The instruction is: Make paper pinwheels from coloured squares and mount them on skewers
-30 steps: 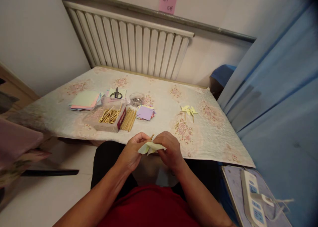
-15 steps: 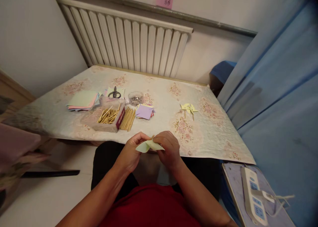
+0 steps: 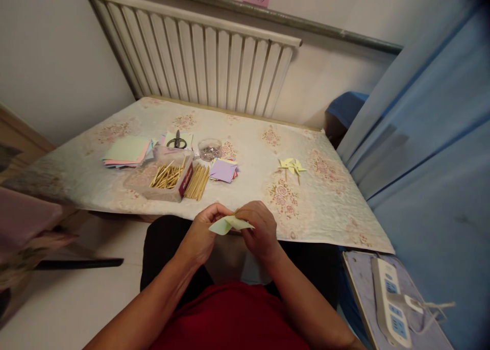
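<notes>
Both hands, left hand (image 3: 202, 233) & right hand (image 3: 257, 228), fingers pinched on pale-green paper pinwheel (image 3: 228, 223) just below surface (image 3: 325, 207) edge; long axis left-right, stick tip pointing up twd surface.

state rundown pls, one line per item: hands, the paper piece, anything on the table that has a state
left hand: pinching the folded paper from its left side
right hand: pinching the folded paper from its right side
folded paper: pale green, held above the lap, off the table
scissors: closed, lying flat on paper
stick box: open, sticks inside
finished pinwheels: lying flat on the tablecloth
</notes>
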A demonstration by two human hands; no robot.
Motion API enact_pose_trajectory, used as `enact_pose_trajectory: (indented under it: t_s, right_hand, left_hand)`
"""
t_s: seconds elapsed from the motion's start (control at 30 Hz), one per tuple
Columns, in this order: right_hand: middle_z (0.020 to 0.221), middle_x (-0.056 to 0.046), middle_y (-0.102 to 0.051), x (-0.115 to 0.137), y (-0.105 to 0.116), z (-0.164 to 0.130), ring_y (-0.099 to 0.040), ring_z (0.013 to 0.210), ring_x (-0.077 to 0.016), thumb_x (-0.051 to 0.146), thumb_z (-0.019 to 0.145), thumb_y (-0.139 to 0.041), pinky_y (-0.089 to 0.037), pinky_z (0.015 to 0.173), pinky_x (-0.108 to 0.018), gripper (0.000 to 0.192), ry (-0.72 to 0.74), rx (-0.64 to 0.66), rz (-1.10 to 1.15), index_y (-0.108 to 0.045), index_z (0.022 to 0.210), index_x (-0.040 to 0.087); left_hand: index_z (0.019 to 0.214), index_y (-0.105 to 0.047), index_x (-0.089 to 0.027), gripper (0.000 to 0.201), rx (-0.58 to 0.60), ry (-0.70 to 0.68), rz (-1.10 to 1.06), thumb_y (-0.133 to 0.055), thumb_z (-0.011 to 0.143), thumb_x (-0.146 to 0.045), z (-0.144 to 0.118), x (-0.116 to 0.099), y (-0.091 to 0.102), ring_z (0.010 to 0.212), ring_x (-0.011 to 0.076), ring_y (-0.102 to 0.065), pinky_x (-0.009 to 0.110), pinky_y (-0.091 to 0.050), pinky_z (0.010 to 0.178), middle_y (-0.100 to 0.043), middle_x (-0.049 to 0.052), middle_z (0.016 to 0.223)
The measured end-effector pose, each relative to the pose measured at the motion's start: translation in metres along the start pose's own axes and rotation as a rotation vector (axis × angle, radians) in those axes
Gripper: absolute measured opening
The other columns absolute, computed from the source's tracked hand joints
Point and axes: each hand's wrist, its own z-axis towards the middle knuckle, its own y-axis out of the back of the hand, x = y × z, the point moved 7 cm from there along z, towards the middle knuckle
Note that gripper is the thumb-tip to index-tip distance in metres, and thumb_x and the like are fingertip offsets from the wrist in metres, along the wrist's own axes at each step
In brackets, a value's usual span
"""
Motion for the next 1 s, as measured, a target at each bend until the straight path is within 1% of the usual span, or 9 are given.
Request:
enact_pose_trajectory:
  t_s: [0.33,0.5,0.67,0.87,1.0]
  right_hand:
    - [0.085,-0.005,-0.065,0.0016,0.0016,0.0003,-0.061,0.080,-0.0195,0.017,0.086,-0.051,-0.047,0.072,-0.037,0.012,-0.001,-0.026,-0.004,-0.056,0.095,0.023]
    - [0.085,-0.004,-0.066,-0.0003,0.0005,-0.0014,-0.061,0.081,-0.0193,0.017,0.086,-0.052,-0.047,0.073,-0.037,0.012,-0.017,-0.016,0.004,-0.056,0.095,0.023]
    - [0.086,-0.004,-0.066,0.0001,0.0016,-0.0015,-0.060,0.081,-0.0190,0.016,0.085,-0.053,-0.047,0.073,-0.036,0.013,-0.002,-0.022,0.008,-0.056,0.096,0.023]
    - [0.085,-0.005,-0.066,0.0009,0.0028,-0.0005,-0.060,0.081,-0.0196,0.017,0.085,-0.052,-0.047,0.073,-0.037,0.013,-0.008,-0.025,0.008,-0.057,0.095,0.023]
    - [0.085,-0.005,-0.066,0.0002,0.0023,-0.0011,-0.060,0.082,-0.0199,0.014,0.084,-0.052,-0.048,0.074,-0.037,0.016,-0.023,-0.019,0.020,-0.057,0.095,0.023]
  left_hand:
    - [0.074,-0.065,-0.017,0.018,-0.003,0.019,-0.021,-0.077,0.062,-0.023,0.0001,0.0011,-0.0015,0.059,0.0090,-0.052,0.020,-0.038,0.058,-0.064,-0.002,0.066]
    - [0.074,-0.065,-0.017,0.017,0.000,0.013,-0.014,-0.077,0.062,-0.021,0.0002,0.0021,-0.0013,0.056,0.0083,-0.050,0.019,-0.035,0.055,-0.062,-0.004,0.063]
    - [0.073,-0.065,-0.017,0.016,-0.002,0.008,-0.008,-0.077,0.063,-0.021,0.0009,0.0035,-0.0008,0.056,0.0081,-0.049,0.019,-0.035,0.054,-0.062,-0.003,0.063]
    - [0.073,-0.066,-0.017,0.016,-0.013,-0.004,0.018,-0.076,0.063,-0.022,0.0010,0.0034,-0.0005,0.056,0.0083,-0.049,0.020,-0.035,0.055,-0.061,-0.004,0.062]
    - [0.074,-0.067,-0.017,0.016,-0.017,-0.005,0.019,-0.077,0.062,-0.021,0.0003,0.0026,-0.0009,0.058,0.0086,-0.051,0.020,-0.037,0.058,-0.062,-0.003,0.064]
